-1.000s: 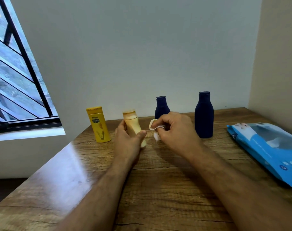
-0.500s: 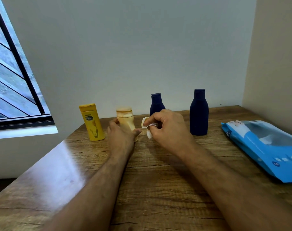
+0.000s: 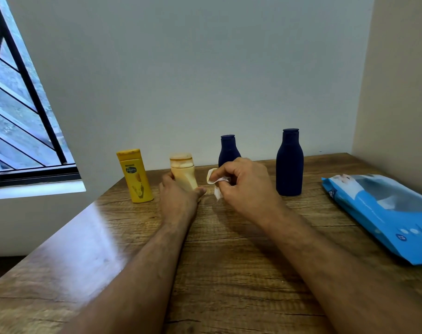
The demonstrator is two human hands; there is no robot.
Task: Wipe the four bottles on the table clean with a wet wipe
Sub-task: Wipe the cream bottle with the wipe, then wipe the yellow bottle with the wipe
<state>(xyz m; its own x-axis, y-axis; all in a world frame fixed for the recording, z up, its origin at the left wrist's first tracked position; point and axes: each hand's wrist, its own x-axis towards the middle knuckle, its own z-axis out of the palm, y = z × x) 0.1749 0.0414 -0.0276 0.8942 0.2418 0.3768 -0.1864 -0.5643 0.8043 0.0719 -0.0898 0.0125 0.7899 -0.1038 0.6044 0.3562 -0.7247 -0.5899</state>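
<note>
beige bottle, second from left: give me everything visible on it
The beige bottle is small, looks like plastic, and has a wide round cap with orange-brown smears on the cap and down the body. It is slightly tilted, second in the row between the yellow bottle and the smaller navy bottle on the wooden table. The left hand grips its lower part, hiding the base. The wet wipe in the right hand is beside it, not touching.

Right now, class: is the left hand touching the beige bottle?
Touching. The head view shows the left hand wrapped round the beige bottle, thumb and fingers against its sides.
</note>
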